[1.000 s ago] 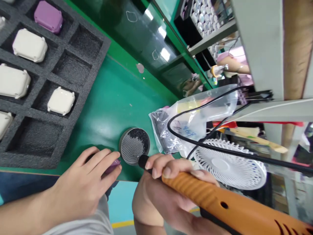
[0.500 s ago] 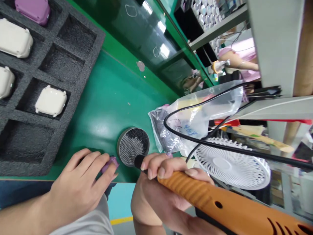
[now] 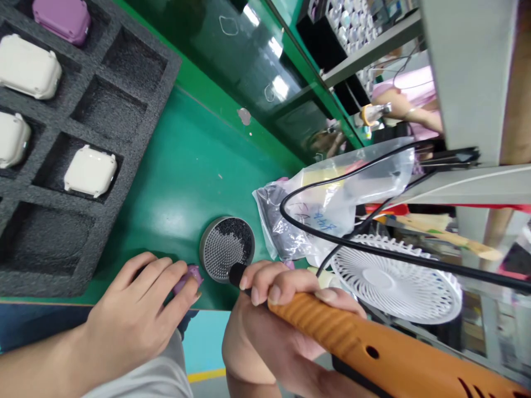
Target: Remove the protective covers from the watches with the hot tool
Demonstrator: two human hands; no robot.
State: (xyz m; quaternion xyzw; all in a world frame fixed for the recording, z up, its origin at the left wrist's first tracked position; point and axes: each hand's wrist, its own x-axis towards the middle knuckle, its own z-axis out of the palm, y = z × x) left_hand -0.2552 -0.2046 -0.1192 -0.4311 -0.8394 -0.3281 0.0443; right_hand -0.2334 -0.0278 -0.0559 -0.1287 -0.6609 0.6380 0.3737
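In the head view, my right hand [image 3: 286,315] is wrapped round an orange electric screwdriver [image 3: 373,348]. Its black front end reaches the lower rim of a round metal dish [image 3: 224,254] with a dimpled face and many tiny dark pieces, probably screws, along its upper right. Whether the tip touches the dish cannot be seen. To the left of the dish, my left hand [image 3: 143,315] lies at the table's front edge, its fingers curled over a small purple case [image 3: 188,278]. Most of that case is hidden under the fingers.
A dark foam tray [image 3: 143,138] at left holds white watch-like cases [image 3: 91,171] and a purple case [image 3: 62,19]. Right of the dish lie a clear plastic bag [image 3: 307,210], a black cable [image 3: 373,243] and a white fan [image 3: 394,282]. Another person's arm [image 3: 418,113] shows behind the shelf frame.
The tray and dish appear shifted slightly to the right in the view. Both hands keep nearly the same place and hold.
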